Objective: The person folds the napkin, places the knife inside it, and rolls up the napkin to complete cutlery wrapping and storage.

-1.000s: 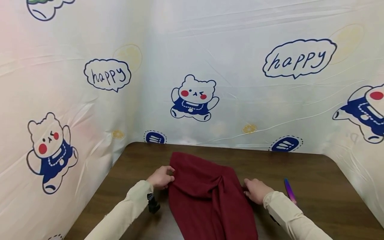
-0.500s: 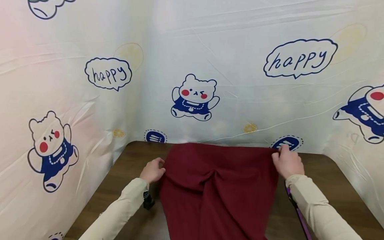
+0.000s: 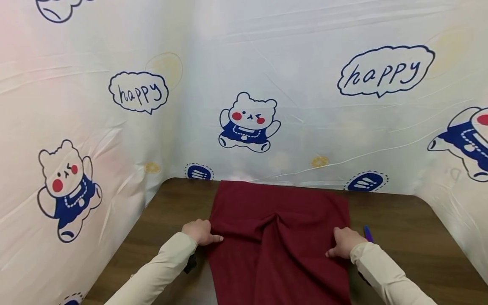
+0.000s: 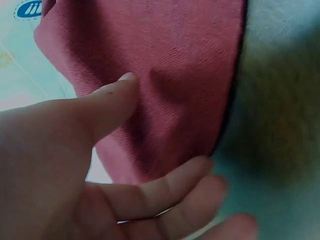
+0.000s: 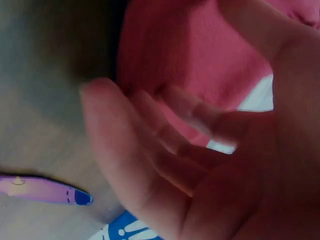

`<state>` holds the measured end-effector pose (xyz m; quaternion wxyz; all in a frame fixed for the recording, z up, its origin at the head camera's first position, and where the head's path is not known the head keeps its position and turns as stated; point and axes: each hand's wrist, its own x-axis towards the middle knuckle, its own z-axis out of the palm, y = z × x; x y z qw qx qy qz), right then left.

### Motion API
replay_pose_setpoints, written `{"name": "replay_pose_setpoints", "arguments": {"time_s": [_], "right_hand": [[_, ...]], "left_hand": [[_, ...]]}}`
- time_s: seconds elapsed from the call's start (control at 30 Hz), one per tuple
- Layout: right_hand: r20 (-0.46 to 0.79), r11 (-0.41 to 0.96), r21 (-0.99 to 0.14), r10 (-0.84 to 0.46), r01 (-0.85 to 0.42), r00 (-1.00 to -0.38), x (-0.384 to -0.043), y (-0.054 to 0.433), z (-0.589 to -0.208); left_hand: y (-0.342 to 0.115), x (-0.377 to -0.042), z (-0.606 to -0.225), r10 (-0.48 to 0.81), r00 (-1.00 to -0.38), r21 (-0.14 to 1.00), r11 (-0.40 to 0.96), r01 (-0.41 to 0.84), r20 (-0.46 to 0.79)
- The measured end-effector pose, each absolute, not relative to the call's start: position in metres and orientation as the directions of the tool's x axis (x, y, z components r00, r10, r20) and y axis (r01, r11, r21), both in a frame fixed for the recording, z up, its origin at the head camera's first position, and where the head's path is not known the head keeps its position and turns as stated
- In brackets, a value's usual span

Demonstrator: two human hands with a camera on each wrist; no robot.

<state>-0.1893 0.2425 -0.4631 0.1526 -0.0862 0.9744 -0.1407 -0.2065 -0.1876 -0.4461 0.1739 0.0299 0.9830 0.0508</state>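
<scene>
A dark red cloth garment (image 3: 297, 271) lies on the table with its far end at the table's back edge. Folds gather at its middle and run toward me. At its left edge is my left hand (image 3: 201, 233), thumb over the cloth; in the left wrist view the fingers (image 4: 182, 175) are loosely bent at the edge, apart from the thumb. My right hand (image 3: 346, 242) is at the right edge, thumb over the cloth. The right wrist view shows its fingers (image 5: 112, 135) loosely extended, pinching nothing.
A slim purple strip with a blue tip (image 3: 367, 234) lies on the brown wooden table (image 3: 404, 228), right of the garment and partly behind my right hand. A white printed curtain (image 3: 297, 140) closes off the back and both sides.
My right hand pulled the garment's far right corner outward and back, spreading it wider, then let go and came nearer to me. My left hand slid slightly nearer along the left edge.
</scene>
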Motion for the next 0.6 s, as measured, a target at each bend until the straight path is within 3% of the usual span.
{"name": "replay_pose_setpoints", "arguments": {"time_s": [0.17,0.43,0.6], "right_hand": [[-0.242,0.941,-0.297,-0.237,-0.160,-0.941,-0.187,0.240,-0.467],[-0.178,0.923,-0.305,-0.299,-0.236,-0.938,-0.187,0.247,-0.472],[-0.078,0.957,-0.210,-0.218,-0.198,-0.973,-0.188,0.263,-0.459]], "left_hand": [[-0.191,-0.207,-0.449,0.062,-0.941,0.158,0.987,0.009,-0.331],[-0.198,-0.212,-0.455,0.107,-0.915,0.333,0.942,-0.032,-0.390],[-0.209,-0.218,-0.445,0.083,-0.927,0.312,0.949,-0.038,-0.366]]}}
